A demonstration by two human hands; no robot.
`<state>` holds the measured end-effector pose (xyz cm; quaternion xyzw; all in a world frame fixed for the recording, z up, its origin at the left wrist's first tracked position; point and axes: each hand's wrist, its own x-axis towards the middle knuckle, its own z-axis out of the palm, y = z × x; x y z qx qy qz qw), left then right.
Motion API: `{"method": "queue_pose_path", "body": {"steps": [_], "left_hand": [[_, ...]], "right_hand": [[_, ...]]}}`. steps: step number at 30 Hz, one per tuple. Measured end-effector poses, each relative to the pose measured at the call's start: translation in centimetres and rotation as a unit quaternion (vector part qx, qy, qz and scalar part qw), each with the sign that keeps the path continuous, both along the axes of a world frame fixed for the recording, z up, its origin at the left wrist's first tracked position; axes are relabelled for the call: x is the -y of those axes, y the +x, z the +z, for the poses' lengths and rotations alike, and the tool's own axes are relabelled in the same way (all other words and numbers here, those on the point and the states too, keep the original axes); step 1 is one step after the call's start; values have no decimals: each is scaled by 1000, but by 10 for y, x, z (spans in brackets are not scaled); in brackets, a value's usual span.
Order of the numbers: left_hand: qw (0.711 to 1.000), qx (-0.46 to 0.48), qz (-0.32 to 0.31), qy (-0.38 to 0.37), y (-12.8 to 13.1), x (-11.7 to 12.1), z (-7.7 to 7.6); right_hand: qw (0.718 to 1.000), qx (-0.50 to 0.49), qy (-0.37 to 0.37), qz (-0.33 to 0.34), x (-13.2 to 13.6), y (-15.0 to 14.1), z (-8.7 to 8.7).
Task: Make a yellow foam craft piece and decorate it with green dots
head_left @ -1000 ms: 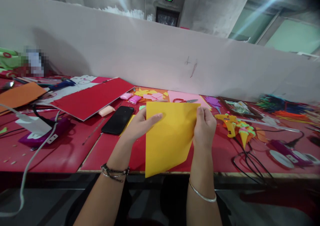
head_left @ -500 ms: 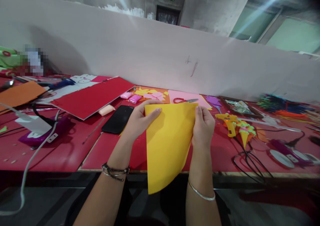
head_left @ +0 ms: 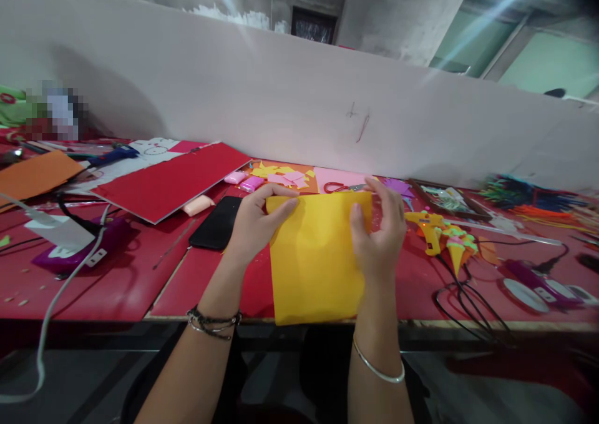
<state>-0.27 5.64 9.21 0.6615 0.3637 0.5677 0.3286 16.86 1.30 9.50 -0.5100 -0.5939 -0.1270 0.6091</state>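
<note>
Across the back of the view stands a pale partition [head_left: 234, 99], and in front of it runs a red surface [head_left: 187, 286] strewn with craft materials. On its left part, a large red board [head_left: 173, 180] lies at an angle, partly over white papers [head_left: 154, 150]. Next in size is the yellow sheet [head_left: 313, 255], which is held up at the near edge of the surface, in the middle of the view, its face towards the camera. Two hands are at it, apart from each other, one on each side. The left hand [head_left: 259, 221] pinches the upper left corner between thumb and fingers. The right hand [head_left: 381, 233] has its thumb on the near face, by the upper right corner, with the index finger spread away from it; whether the other fingers press from behind, I cannot tell. An orange sheet [head_left: 40, 177] lies at far left, and a pink sheet [head_left: 341, 178] lies beyond the yellow one. A black phone [head_left: 215, 224] is just beside the left hand, while a yellow glue gun [head_left: 430, 227] lies to the right of the right hand. Smaller still, red-handled scissors [head_left: 346, 188] rest on the pink sheet, and a pink packet [head_left: 251, 183] sits near small yellow scraps [head_left: 269, 171].
</note>
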Motion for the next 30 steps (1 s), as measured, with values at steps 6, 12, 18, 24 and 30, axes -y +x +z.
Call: {"method": "queue_pose_path", "body": {"steps": [6, 12, 18, 24, 30], "left_hand": [[1000, -9, 9, 13, -1, 3, 4], [999, -16, 16, 23, -2, 4, 4], [999, -30, 22, 23, -2, 4, 5], [999, -34, 28, 20, -3, 4, 6], [998, -44, 27, 21, -3, 3, 5]], "right_hand": [[982, 186, -29, -26, 10, -7, 7], [977, 202, -69, -14, 6, -5, 3], [976, 202, -73, -32, 3, -2, -1], [980, 182, -66, -37, 0, 1, -2], [982, 167, -86, -6, -5, 4, -6]]}}
